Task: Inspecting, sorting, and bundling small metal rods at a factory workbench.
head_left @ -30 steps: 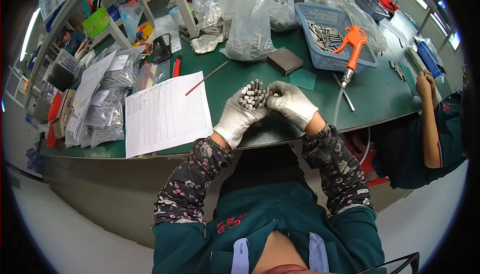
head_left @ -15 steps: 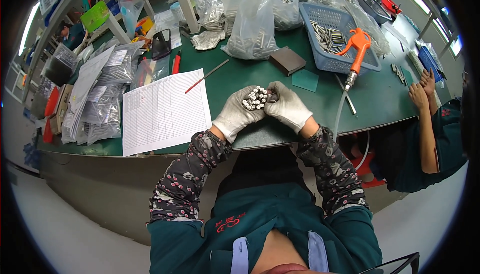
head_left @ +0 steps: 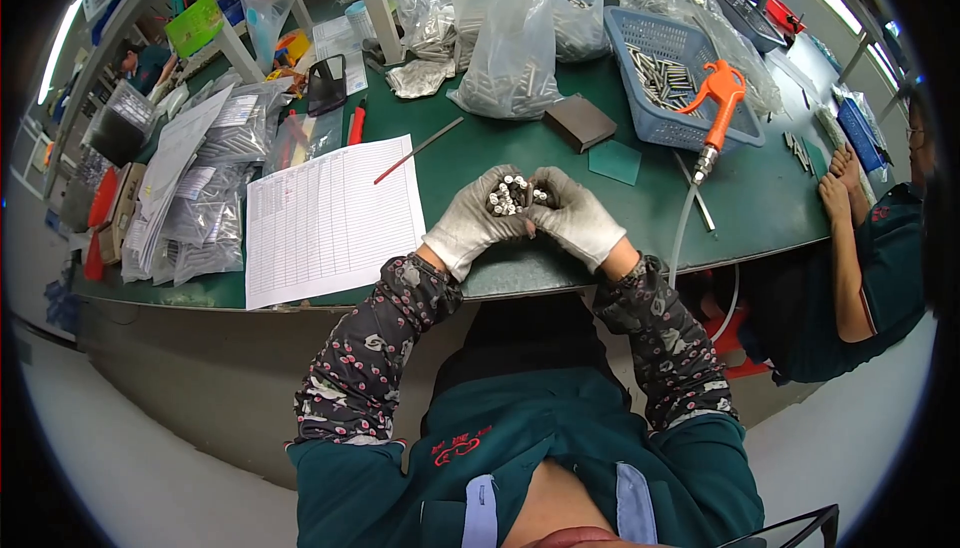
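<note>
- the left hand (head_left: 468, 231), in a white work glove, is cupped with its fingers curled up around a bunch of small metal pins (head_left: 512, 194).
- the right hand (head_left: 580, 220), gloved the same way, presses against the other side of the bunch, so both hands are closed together on the metal pins, held upright with their round ends facing the camera.
- the pins sit between the two palms, just above the near edge of the green table (head_left: 480, 158), in front of the person's chest.
- a printed sheet of paper (head_left: 330, 216) lies flat on the table just left of the left hand.
- a thin red-tipped rod (head_left: 420, 149) lies slanted on the table beyond the sheet.
- a clear plastic bag (head_left: 510, 48) full of metal parts stands further back, behind the hands.
- a small dark block (head_left: 580, 122) lies to the right of that bag, with a green square tile (head_left: 614, 162) nearer the hands.
- a blue basket (head_left: 655, 123) holds more loose metal pins, and an orange air gun (head_left: 718, 108) rests across its near corner, its hose trailing off the table edge.
- a pile of flat clear bags (head_left: 200, 208) sits at the left end of the table.
- another person's bare hand (head_left: 838, 180) rests on the right table edge, well apart from the gloved hands.
</note>
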Demonstrator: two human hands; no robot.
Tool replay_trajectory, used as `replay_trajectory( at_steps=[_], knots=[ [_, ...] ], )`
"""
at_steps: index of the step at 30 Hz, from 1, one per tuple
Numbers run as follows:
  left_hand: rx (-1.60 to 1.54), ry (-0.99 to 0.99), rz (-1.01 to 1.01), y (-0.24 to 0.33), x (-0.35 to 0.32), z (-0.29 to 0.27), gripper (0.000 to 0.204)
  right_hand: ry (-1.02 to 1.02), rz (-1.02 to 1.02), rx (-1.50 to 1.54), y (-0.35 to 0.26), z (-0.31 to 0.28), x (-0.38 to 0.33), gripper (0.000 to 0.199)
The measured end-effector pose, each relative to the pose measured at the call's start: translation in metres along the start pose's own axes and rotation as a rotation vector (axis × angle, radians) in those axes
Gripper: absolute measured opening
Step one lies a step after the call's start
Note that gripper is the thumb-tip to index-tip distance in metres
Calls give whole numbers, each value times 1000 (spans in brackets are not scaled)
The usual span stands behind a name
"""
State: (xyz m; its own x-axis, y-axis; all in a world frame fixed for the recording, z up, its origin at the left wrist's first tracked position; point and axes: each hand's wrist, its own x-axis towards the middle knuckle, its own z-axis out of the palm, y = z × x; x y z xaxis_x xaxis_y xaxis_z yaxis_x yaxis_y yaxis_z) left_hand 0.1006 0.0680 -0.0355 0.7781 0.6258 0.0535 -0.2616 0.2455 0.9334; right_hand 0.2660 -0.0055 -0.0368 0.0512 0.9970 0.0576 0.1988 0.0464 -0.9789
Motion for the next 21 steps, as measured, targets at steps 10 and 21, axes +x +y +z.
replay_trajectory(
  at_steps=[10,21],
  knots=[
    [150,26,108,-3,3,2,61,28,8,-125,-17,12,-17,41],
    [665,-113,156,2,5,-9,91,266,0,-375,-15,28,-13,60]
  ],
)
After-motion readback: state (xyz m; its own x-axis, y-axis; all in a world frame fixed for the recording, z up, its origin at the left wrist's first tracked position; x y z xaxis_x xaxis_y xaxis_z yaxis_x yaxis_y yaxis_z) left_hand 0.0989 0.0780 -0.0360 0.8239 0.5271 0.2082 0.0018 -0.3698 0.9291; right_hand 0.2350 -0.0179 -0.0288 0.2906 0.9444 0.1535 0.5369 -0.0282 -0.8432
